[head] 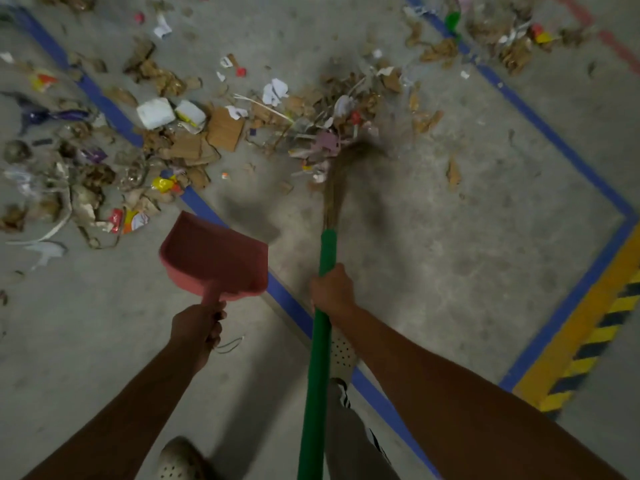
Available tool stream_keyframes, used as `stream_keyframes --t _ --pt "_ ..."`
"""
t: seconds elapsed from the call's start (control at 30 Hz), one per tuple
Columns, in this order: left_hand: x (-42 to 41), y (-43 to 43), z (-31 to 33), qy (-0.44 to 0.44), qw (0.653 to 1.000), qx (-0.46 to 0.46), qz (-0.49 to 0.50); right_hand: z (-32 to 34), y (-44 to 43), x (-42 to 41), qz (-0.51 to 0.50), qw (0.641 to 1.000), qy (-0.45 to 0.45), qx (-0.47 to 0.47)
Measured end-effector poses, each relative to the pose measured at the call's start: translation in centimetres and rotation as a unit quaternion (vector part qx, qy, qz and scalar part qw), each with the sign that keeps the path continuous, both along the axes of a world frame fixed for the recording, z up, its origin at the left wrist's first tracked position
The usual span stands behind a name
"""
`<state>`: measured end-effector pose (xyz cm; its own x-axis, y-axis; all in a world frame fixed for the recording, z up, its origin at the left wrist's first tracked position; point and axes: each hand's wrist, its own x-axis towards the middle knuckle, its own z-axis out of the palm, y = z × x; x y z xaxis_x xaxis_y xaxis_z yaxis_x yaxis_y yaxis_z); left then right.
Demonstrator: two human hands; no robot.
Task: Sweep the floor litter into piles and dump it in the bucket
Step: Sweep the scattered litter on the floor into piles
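My right hand (332,289) grips the green handle of a broom (320,358). Its brown bristles (349,161) are blurred at the edge of a litter heap (311,112) of cardboard scraps, paper and wrappers. My left hand (197,327) holds the handle of a red dustpan (214,258), which hangs above the floor to the left of the broom. More litter (104,161) lies spread over the floor at the left. No bucket is in view.
Blue tape lines (291,303) cross the grey concrete floor, with a yellow and black hazard stripe (588,341) at the right. More scraps (502,39) lie at the top right. My feet in perforated clogs (180,459) stand at the bottom.
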<state>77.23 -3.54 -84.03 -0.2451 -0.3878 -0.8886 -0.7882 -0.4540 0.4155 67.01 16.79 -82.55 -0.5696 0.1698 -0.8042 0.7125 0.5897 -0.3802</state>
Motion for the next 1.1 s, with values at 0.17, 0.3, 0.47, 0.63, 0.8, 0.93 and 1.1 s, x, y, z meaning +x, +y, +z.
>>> stream_keyframes --t 0.17,0.3,0.47,0.63,0.8,0.93,1.1 --pt "-0.3 0.2 2.0 -0.007 0.998 -0.007 0.059 3.3 0.4 -1.3 0.046 0.994 0.094 -0.009" --pt "-1.0 -1.0 4.1 0.007 0.994 -0.031 0.103 5.6 1.4 -3.2 0.108 0.988 0.112 -0.003" --pt "-0.8 -2.0 4.9 0.023 0.978 -0.068 0.195 6.7 -0.9 -4.7 0.181 0.976 0.104 -0.064" --pt "2.6 -2.5 3.7 0.021 0.963 -0.089 0.253 5.6 -5.5 -3.0 0.214 0.970 0.065 -0.100" --pt "7.9 -5.0 2.1 0.005 0.946 -0.094 0.310 4.1 -10.7 0.0 0.249 0.960 0.012 -0.129" --pt "12.4 -8.3 1.1 0.001 0.926 -0.096 0.366 3.4 -15.2 2.7 0.308 0.941 0.000 -0.143" --pt "17.5 -12.8 0.9 -0.006 0.909 -0.074 0.411 2.8 -21.3 6.0 0.325 0.942 -0.013 -0.079"
